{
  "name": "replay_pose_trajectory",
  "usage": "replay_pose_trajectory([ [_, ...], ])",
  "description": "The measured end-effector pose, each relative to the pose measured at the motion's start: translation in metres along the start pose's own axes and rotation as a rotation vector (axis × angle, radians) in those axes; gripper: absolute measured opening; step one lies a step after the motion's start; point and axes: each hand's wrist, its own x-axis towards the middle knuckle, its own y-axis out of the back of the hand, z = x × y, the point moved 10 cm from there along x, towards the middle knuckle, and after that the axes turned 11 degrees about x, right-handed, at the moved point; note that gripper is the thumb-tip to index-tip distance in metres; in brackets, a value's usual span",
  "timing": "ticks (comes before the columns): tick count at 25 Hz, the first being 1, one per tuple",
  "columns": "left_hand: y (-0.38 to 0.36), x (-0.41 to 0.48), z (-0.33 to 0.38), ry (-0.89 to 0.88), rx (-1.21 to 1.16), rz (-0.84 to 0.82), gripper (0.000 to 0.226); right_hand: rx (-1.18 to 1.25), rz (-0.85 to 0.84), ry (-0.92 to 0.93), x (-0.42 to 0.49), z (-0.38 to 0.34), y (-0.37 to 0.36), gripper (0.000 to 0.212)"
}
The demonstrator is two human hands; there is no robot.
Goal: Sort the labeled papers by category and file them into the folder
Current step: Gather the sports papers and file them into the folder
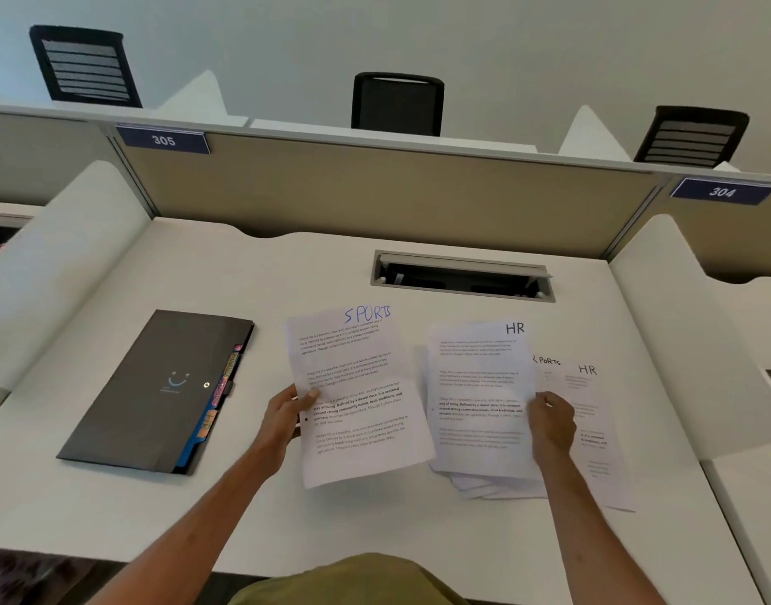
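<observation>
Left hand (287, 414) pinches the SPORTS sheet (357, 386); right hand (551, 425) pinches the HR sheet (479, 399). Likely risk: either sheet slipping onto the mixed pile (501, 486) at 4 o'clock, undoing the sorting.

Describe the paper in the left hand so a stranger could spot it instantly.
On the white desk, look just right of the dark grey folder. There the left hand grips a printed sheet by its left edge. It alone has SPORTS handwritten in blue at the top; the HR sheet in the right hand is headed in black.
</observation>
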Motion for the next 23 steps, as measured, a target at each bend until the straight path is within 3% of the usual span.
replay_pose_trajectory([
  [4,0.013,0.005,0.014,-0.034,-0.002,-0.027,0.024,0.079,-0.141,-0.066,-0.023,0.011,-0.042,0.019],
  [12,0.027,0.005,0.014,-0.026,0.003,-0.04,0.024,-0.159,-0.444,-0.001,-0.093,0.016,-0.145,0.012],
  [15,0.026,0.005,0.007,-0.005,0.005,-0.036,0.025,-0.231,-0.492,0.044,-0.103,0.018,-0.164,0.017],
  [19,0.022,0.005,-0.003,0.015,0.009,-0.042,0.024,-0.26,-0.559,0.073,-0.117,0.006,-0.172,0.008],
  [21,0.02,0.006,-0.003,0.017,0.007,-0.043,0.023,-0.267,-0.517,0.137,-0.11,-0.004,-0.161,0.012],
  [23,0.021,0.009,-0.004,0.017,0.001,-0.034,0.023,-0.298,-0.347,0.225,-0.085,-0.016,-0.132,0.011],
])
